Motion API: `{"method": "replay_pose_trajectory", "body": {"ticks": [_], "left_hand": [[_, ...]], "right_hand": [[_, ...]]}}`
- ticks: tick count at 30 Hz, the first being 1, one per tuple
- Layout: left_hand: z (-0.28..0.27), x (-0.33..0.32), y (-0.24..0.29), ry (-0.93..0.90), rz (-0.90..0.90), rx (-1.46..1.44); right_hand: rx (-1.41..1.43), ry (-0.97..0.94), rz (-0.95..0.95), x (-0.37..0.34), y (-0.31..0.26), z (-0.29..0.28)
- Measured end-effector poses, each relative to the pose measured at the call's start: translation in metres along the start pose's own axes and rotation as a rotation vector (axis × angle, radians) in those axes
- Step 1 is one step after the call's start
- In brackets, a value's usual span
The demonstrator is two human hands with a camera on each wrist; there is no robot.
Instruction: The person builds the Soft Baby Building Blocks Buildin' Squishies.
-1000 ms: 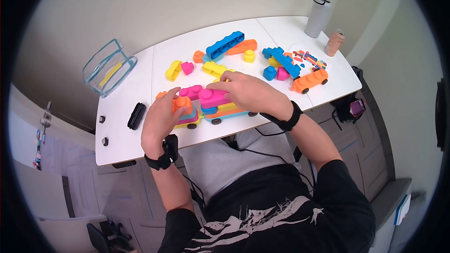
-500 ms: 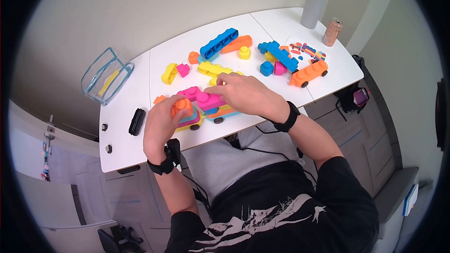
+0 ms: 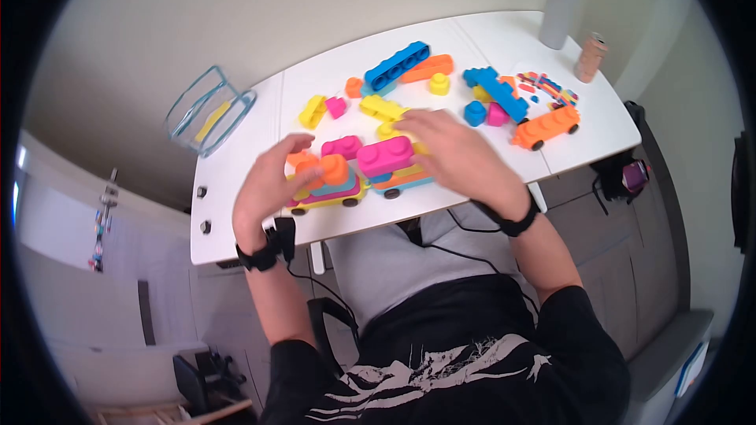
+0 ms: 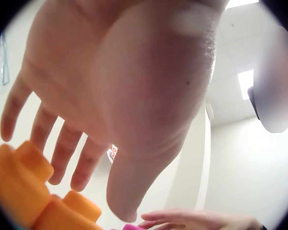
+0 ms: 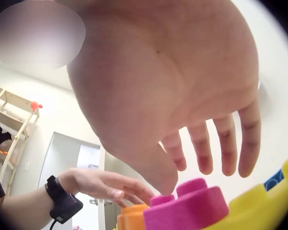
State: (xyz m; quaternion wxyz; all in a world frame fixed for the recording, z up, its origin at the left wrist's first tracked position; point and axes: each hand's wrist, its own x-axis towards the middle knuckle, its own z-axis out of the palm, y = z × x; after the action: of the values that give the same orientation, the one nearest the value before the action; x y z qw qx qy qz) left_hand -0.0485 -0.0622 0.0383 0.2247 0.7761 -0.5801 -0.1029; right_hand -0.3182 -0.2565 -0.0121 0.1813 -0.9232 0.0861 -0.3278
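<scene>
Two wheeled block vehicles stand end to end near the table's front edge. Orange blocks (image 3: 334,169) top the left one, over light blue, magenta and yellow layers. A magenta block (image 3: 384,157) sits on the right one, above yellow, orange and blue pieces. My left hand (image 3: 266,189) is beside the orange blocks, fingers spread and relaxed; in the left wrist view the palm (image 4: 110,81) holds nothing. My right hand (image 3: 465,159) hovers at the right of the magenta block, fingers extended, and the right wrist view shows its thumb close to the magenta block (image 5: 187,208); contact is unclear.
Loose yellow (image 3: 313,112), blue (image 3: 398,65) and orange blocks lie behind the vehicles. Further right are a blue block pile (image 3: 496,91), an orange wheeled piece (image 3: 547,127), a can (image 3: 591,57) and a bottle (image 3: 559,12). A clear case (image 3: 211,114) stands at the left.
Both hands have loosened and drawn outward from the blocks, uncovering more of the orange and magenta tops. The whole head view has shifted, with the table now further right.
</scene>
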Motion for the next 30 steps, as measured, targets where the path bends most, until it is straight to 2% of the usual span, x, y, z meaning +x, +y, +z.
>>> {"method": "replay_pose_trajectory", "body": {"ticks": [2,3,5,6,8,9,11,12,14,18,19,21,26,28,30], "left_hand": [[-0.024,0.015,0.001,-0.091,-0.063,-0.009],[-0.030,0.025,-0.004,-0.104,-0.045,-0.018],[-0.036,0.054,-0.023,-0.162,-0.007,-0.141],[-0.034,0.071,-0.034,-0.158,-0.016,-0.138],[-0.028,0.104,-0.052,-0.325,0.008,-0.131],[-0.022,0.119,-0.059,-0.322,0.003,-0.131],[-0.004,0.142,-0.070,-0.465,-0.016,0.184],[0.006,0.148,-0.077,-0.465,-0.017,0.185],[0.025,0.160,-0.087,-0.625,0.000,0.364],[0.054,0.170,-0.095,-0.727,-0.149,0.357],[0.058,0.171,-0.099,-0.756,-0.107,0.378],[0.062,0.174,-0.108,-0.756,-0.101,0.368],[0.042,0.170,-0.092,-0.692,-0.093,0.379],[0.025,0.168,-0.087,-0.559,0.053,0.409],[0.008,0.162,-0.069,-0.499,0.069,0.371]], "right_hand": [[-0.067,0.104,-0.014,-0.007,0.015,-0.014],[-0.049,0.096,-0.031,-0.008,0.018,-0.021],[-0.020,-0.010,0.163,-0.011,0.022,-0.035],[-0.013,-0.012,0.156,-0.012,0.025,-0.035],[-0.014,-0.054,0.150,-0.015,0.032,-0.034],[-0.011,-0.056,0.146,-0.016,0.032,-0.032],[-0.010,-0.132,0.156,-0.019,0.030,-0.029],[-0.009,-0.132,0.155,-0.021,0.032,-0.029],[-0.060,-0.171,0.161,-0.024,0.036,-0.031],[-0.066,-0.180,0.191,-0.032,0.049,-0.034],[-0.061,-0.201,0.198,-0.033,0.052,-0.034],[-0.053,-0.224,0.212,-0.034,0.055,-0.033],[-0.005,-0.271,0.292,-0.029,0.050,-0.037],[0.004,-0.277,0.304,-0.028,0.049,-0.034],[0.011,-0.285,0.319,-0.028,0.052,-0.032]]}}
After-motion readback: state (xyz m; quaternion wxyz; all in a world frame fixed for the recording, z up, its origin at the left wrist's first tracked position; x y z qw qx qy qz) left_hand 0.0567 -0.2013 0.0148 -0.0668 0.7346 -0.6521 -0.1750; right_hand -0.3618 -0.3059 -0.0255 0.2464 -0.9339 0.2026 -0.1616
